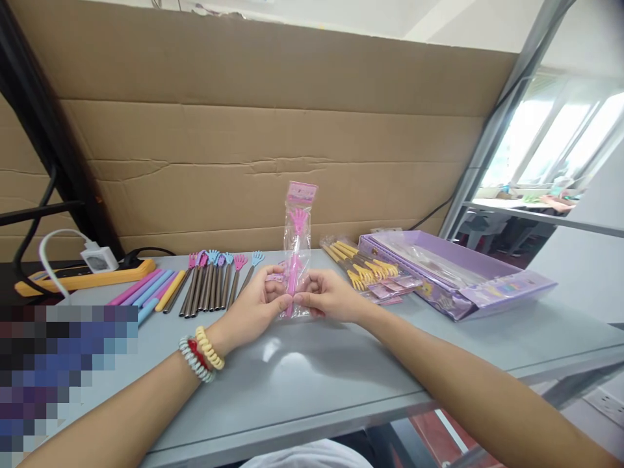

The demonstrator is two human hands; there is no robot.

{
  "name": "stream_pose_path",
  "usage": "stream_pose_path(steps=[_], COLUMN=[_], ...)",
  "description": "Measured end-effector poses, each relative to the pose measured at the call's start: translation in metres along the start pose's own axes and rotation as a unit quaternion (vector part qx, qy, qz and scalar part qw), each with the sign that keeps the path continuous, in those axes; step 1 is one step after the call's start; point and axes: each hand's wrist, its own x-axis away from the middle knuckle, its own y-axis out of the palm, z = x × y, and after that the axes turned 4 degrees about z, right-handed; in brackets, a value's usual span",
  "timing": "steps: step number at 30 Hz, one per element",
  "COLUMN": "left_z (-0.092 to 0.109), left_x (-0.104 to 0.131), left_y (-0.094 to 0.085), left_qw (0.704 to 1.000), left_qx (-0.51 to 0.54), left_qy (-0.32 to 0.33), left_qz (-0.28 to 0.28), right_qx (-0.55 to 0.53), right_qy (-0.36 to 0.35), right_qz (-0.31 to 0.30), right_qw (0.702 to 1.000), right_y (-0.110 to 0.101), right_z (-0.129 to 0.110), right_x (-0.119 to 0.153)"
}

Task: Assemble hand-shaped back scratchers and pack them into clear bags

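Upright between my two hands stands a pink back scratcher (298, 221) with a hand-shaped head, inside a clear plastic bag with a pink header (302, 193). My left hand (260, 299) pinches the lower left of the bag, thumb in front. From the other side my right hand (329, 296) grips the bag's lower right, its thumb almost touching the left thumb. Left of my hands lie several loose back scratchers (209, 283) with metal rods and pink, blue or purple heads. Just right of them are yellow back scratchers (363, 263) and pink packets (392, 287).
A purple box (443, 260), open at the top, holds clear bags at the right. Coloured tubes (149, 286) lie at the left, near a yellow power strip (88, 276) with a white charger (100, 255). Cardboard (273, 136) closes off the back of the grey table (292, 383).
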Motion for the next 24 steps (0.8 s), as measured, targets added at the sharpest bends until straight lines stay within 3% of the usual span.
stream_pose_path(steps=[2,4,6,9,11,15,24], left_z=[0.002,0.006,0.009,0.011,0.009,0.006,0.010], left_x=[-0.001,-0.002,-0.003,-0.003,-0.004,-0.003,-0.002], left_y=[-0.003,-0.009,-0.014,-0.020,-0.021,-0.020,-0.015], left_qw=[1.000,0.999,0.998,0.996,0.993,0.983,0.983], left_qx=[-0.007,-0.028,-0.035,-0.006,0.024,0.097,0.131], left_qy=[-0.010,-0.019,-0.039,-0.076,-0.089,-0.096,-0.101], left_qz=[-0.005,-0.010,-0.020,-0.049,-0.074,-0.125,-0.083], right_qx=[0.122,0.236,0.298,0.353,0.394,0.450,0.500], right_qy=[-0.056,-0.139,-0.235,-0.372,-0.413,-0.400,-0.379], right_qz=[0.074,0.168,0.207,0.134,0.053,-0.029,-0.032], right_qw=[0.988,0.947,0.902,0.848,0.820,0.798,0.778], right_y=[-0.004,-0.009,-0.015,-0.019,-0.015,-0.001,0.007], right_z=[-0.003,-0.005,-0.008,-0.010,-0.012,-0.018,-0.021], right_x=[0.002,0.004,0.005,0.008,0.010,0.015,0.020])
